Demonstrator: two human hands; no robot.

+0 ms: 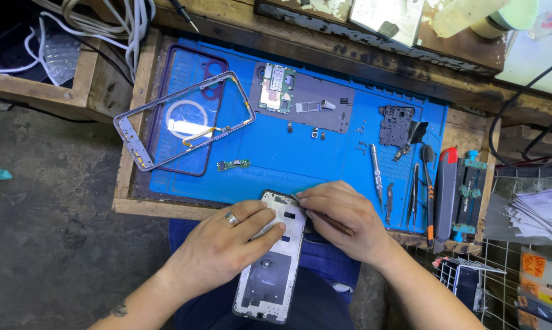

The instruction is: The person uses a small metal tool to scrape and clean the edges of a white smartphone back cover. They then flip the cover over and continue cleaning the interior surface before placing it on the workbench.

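We find one phone frame (274, 260) lying lengthwise over the near edge of the tabletop (126, 205), its upper end on the blue mat (325, 159). Our left hand (230, 241) lies flat across it, fingers (265, 231) pressed together on its pale inner face. Our right hand (343, 220) grips the upper right corner, fingers curled and pinching the rim. The frame is silvery, with dark cut-outs below. Elsewhere: one loose purple bezel (187, 119), one circuit board (276, 88), one screwdriver (377, 174)
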